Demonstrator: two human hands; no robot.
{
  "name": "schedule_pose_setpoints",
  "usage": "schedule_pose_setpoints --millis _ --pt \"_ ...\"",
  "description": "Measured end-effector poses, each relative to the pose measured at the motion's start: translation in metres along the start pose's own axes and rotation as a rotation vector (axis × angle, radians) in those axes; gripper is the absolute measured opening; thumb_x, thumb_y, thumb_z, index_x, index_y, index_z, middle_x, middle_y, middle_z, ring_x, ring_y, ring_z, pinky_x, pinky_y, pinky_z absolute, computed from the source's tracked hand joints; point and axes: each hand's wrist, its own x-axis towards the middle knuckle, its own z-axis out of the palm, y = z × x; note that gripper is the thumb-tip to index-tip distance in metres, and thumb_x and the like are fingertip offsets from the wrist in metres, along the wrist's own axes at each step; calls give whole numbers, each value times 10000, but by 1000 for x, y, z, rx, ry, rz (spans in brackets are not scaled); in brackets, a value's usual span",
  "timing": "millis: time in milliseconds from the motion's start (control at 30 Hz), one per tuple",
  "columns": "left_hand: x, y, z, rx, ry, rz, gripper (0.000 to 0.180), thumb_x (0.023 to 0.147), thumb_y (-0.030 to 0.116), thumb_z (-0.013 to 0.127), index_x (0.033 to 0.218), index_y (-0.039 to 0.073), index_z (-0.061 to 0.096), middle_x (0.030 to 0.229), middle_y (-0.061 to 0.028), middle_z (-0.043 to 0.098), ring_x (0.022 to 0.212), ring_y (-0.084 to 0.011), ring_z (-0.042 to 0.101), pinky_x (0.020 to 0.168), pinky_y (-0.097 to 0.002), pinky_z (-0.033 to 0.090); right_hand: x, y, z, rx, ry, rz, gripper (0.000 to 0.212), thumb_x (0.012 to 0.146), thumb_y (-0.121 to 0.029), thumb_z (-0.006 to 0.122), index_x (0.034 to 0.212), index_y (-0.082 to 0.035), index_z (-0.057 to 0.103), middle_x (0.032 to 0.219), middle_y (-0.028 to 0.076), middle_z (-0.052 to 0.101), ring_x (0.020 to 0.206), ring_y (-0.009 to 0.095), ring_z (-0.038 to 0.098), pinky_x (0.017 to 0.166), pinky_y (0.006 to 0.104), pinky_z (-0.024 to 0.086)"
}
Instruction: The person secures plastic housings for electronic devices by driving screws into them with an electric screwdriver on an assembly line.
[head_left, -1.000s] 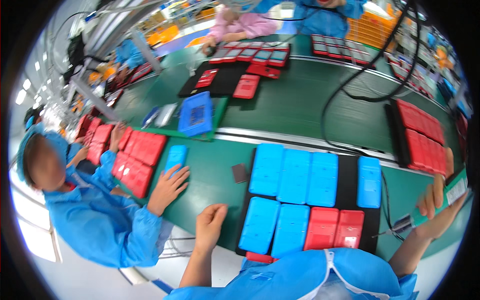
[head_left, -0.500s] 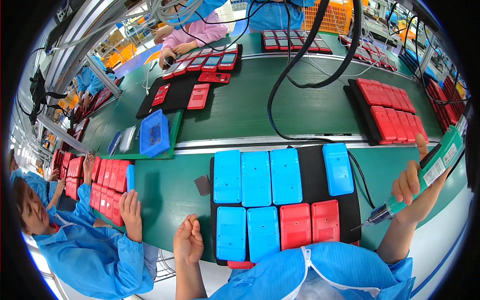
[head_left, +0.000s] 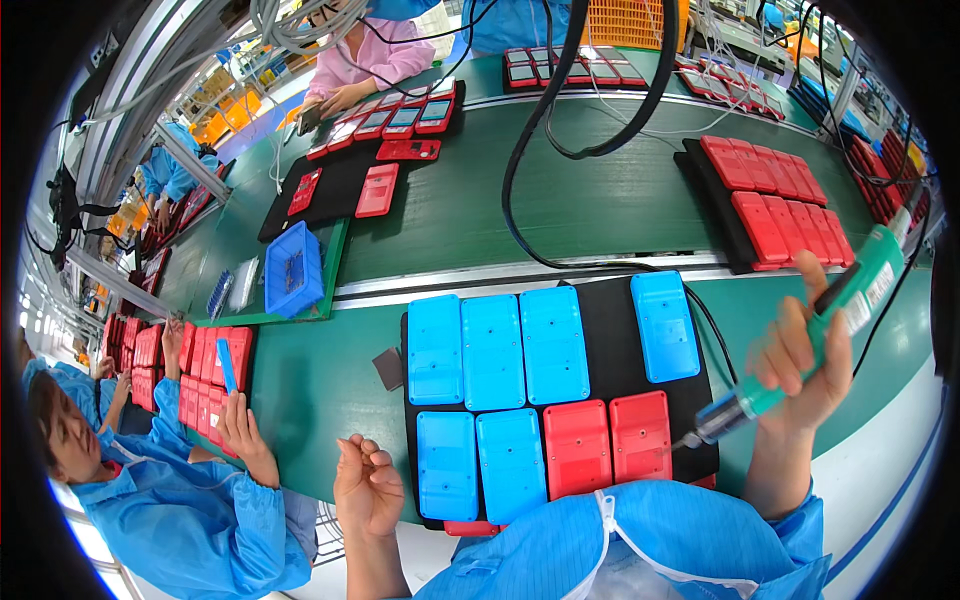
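Observation:
My right hand (head_left: 795, 365) is wrapped round a green electric screwdriver (head_left: 868, 278). Its bit points left and down, its tip by the right edge of a red plastic case (head_left: 641, 436); whether they touch I cannot tell. Another red case (head_left: 578, 450) lies beside that one, in the near row with two blue cases (head_left: 447, 466). Several more blue cases (head_left: 555, 345) form the far row, with a gap before the rightmost one (head_left: 666, 327). All rest on a black mat (head_left: 610, 325). My left hand (head_left: 368, 490), left of the mat, has curled, pinched fingers; anything inside is hidden.
A blue bin of small parts (head_left: 293, 268) stands on a green board at left. A dark square pad (head_left: 387, 369) lies beside the mat. Black cables (head_left: 520, 215) hang over the bench. Red cases (head_left: 790, 225) lie far right. A co-worker (head_left: 190, 500) sits at left.
My right hand has swung left, bringing the screwdriver's tip to the right red case. My left hand stays curled. The whole view has shifted slightly. The co-worker's blue strip is more tilted.

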Motion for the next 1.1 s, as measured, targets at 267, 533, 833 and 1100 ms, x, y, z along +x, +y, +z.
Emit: schedule_pose_setpoints --millis 267,533,833,1100 --pt "-7 -4 13 -66 -3 -117 254 899 286 459 903 45 537 720 -14 531 608 -95 485 481 -162 421 4 8 6 -119 39 -91 233 871 -167 425 1047 -14 420 557 -14 356 378 68 342 403 232 358" --pt "-7 -18 21 -94 -403 -296 306 911 315 423 891 25 520 690 -9 479 604 -86 445 473 -171 393 -8 -6 1 -161 7 -186 179 890 -166 395 992 -19 401 553 -6 379 378 62 370 391 225 366" --pt "-4 -27 70 238 -88 -229 179 923 168 413 920 10 496 700 -68 519 538 -108 424 458 -180 358 -10 -17 -5 -208 -23 -248 183 884 -162 398 1002 -23 387 565 6 399 385 71 388 409 233 377" --pt "6 -38 62 310 -393 -272 175 903 208 460 891 42 513 638 -79 522 476 -104 414 414 -209 311 8 -11 -9 -237 -33 -280 202 875 -175 403 1014 -28 396 556 -1 397 379 83 385 406 250 371"
